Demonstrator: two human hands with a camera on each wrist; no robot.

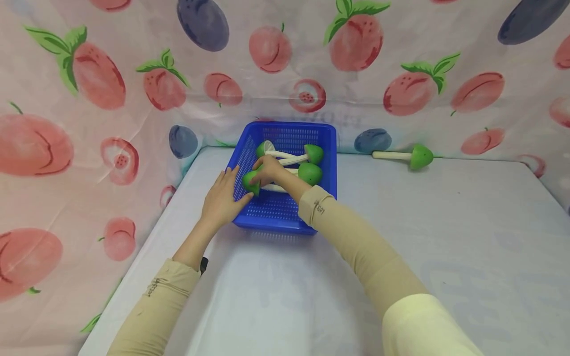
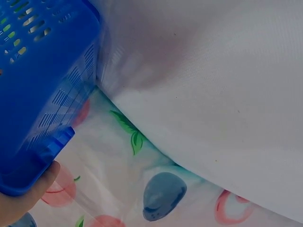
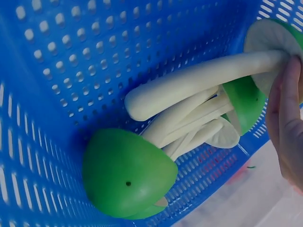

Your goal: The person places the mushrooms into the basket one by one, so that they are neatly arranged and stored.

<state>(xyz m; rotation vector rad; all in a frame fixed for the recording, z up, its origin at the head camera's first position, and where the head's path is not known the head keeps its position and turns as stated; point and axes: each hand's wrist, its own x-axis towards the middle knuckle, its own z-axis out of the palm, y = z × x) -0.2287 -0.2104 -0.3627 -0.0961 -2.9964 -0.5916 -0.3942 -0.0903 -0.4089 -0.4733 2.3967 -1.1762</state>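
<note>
My right hand [image 1: 267,170] reaches into a blue plastic basket [image 1: 285,227] and holds a toy mushroom [image 3: 203,78] by its green cap. Its pale stem lies across other mushrooms in the right wrist view, where the fingers of the right hand [image 3: 289,127] press at the underside of the cap. Several more green-capped mushrooms lie in the basket, among them one with its rounded cap [image 3: 128,175] toward the camera. My left hand [image 1: 222,200] grips the basket's left rim, thumb over the edge and fingers along the outside.
Another green-capped mushroom [image 1: 420,157] lies on the white table [image 1: 445,247], right of the basket and by the back edge. A fruit-print cloth [image 1: 267,99] hangs behind and to the left of the table. The basket stands close to that back cloth.
</note>
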